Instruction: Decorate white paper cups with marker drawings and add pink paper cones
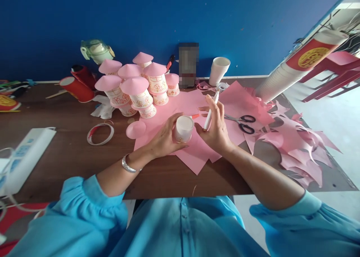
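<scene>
In the middle of the head view, my left hand (168, 137) is wrapped round a white paper cup (184, 126) that stands bottom up, with some drawn marks low on its side. My right hand (215, 127) is closed on a white marker pen (212, 111), held slanting beside the cup and apart from it. A small red-orange piece (195, 116) shows between cup and right hand; whether it lies on the paper or is held, I cannot tell. Beneath both hands spread pink paper sheets (194, 161). Left of them lies a pink paper disc or cone (136, 130).
Several decorated cup towers with pink cone roofs (135, 85) stand behind my left hand. Scissors (244, 123) and pink scraps (298, 148) lie to the right. A tape roll (100, 133), a power strip (29, 156), stacked cups (219, 70) and a phone (188, 64) surround the work area.
</scene>
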Demonstrator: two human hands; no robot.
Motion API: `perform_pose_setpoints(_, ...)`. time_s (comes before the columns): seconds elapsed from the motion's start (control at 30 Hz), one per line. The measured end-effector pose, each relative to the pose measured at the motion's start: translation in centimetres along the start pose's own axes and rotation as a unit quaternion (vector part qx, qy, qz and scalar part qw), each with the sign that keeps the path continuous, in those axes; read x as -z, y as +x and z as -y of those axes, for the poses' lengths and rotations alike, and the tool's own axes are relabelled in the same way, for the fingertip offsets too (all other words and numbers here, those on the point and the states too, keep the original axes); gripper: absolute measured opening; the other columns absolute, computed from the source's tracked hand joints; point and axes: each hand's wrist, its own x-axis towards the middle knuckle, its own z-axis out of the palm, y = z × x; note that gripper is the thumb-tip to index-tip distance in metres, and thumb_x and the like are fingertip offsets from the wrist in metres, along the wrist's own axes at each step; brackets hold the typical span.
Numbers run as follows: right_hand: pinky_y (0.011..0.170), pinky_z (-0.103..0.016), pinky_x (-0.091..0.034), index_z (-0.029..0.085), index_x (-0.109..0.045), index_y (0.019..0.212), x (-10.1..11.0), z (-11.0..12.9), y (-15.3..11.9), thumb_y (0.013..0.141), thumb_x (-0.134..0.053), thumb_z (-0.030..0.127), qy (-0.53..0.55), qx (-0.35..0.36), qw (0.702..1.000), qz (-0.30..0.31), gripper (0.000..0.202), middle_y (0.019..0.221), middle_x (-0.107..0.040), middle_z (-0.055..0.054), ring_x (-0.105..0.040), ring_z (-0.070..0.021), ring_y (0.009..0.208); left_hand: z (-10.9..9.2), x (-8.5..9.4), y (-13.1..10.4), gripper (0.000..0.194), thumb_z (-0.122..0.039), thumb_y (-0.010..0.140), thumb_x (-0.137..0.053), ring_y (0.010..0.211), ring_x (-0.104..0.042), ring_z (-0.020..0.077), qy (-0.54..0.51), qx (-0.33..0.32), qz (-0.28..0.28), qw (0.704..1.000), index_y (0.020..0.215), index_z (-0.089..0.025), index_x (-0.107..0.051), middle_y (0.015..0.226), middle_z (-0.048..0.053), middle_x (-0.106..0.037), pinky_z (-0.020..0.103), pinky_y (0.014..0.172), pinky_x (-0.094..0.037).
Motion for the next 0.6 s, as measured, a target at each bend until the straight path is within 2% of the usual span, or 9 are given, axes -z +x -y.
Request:
perform_pose_setpoints(0.13,0.080,-0.048,-0.069,0.033,-0.027,0.164,0.2,0.0,0.1,0.091,-0.065,0.015,0.004,-0.018,0.999,0.026,0.085,0.140,-0.052,-0.017,-0.068,-0.0277,0.111,0.5,0.0,-0.1,0.105,-0.040,0.075,-0.093,0.147,-0.052,0.0409,0.048,-0.012,0.024,0.999,0.158,-0.026,-0.029,0.156,0.019,-0.050,0.059,0.120,-0.048)
perform_pose_setpoints(0.3,0.088,-0.045,-0.067,0.033,-0.041,0.157,0.5,0.1,0.1,0.105,-0.041,0.015,0.039,-0.021,0.998,0.044,0.054,0.132,-0.061,-0.011,-0.072,-0.0179,0.090,0.4,0.3,0.1,0.107,-0.044,0.075,-0.093,0.144,-0.054,0.0400,0.067,-0.039,0.041,0.996,0.159,-0.027,-0.030,0.156,0.019,-0.050,0.060,0.121,-0.047)
perform_pose_setpoints(0.43,0.080,-0.042,-0.065,0.033,-0.028,0.163,0.6,0.1,0.1,0.110,-0.037,0.022,0.078,-0.072,0.993,0.048,0.055,0.131,-0.069,-0.009,-0.070,-0.0149,0.072,0.1,0.9,0.2,0.106,-0.051,0.076,-0.092,0.140,-0.057,0.0372,0.014,-0.046,0.048,0.998,0.160,-0.027,-0.031,0.149,0.019,-0.054,0.058,0.119,-0.049)
perform_pose_setpoints(0.47,0.076,-0.040,-0.064,0.032,-0.029,0.163,0.6,0.1,0.2,0.110,-0.038,0.025,0.079,-0.090,0.991,0.053,0.054,0.127,-0.072,-0.008,-0.070,-0.0154,0.070,0.1,1.0,0.1,0.103,-0.053,0.079,-0.089,0.137,-0.060,0.0351,-0.019,-0.046,0.044,0.998,0.160,-0.027,-0.031,0.145,0.018,-0.057,0.055,0.116,-0.052)
perform_pose_setpoints(0.53,0.071,-0.037,-0.061,0.027,-0.044,0.152,0.7,0.1,0.3,0.111,-0.042,0.033,0.063,-0.123,0.988,0.067,0.042,0.109,-0.077,-0.005,-0.069,-0.0161,0.067,0.1,1.3,0.2,0.084,-0.055,0.090,-0.079,0.129,-0.065,0.0291,-0.085,-0.044,0.012,0.995,0.157,-0.026,-0.037,0.135,0.015,-0.062,0.047,0.109,-0.057)
perform_pose_setpoints(0.6,0.068,-0.034,-0.056,0.024,-0.059,0.133,0.8,0.0,0.4,0.111,-0.044,0.038,0.034,-0.143,0.986,0.077,0.030,0.089,-0.076,-0.002,-0.067,-0.0163,0.064,0.5,1.5,0.3,0.058,-0.051,0.099,-0.068,0.117,-0.068,0.0224,-0.112,-0.029,-0.058,0.992,0.148,-0.025,-0.049,0.124,0.011,-0.066,0.040,0.102,-0.059)
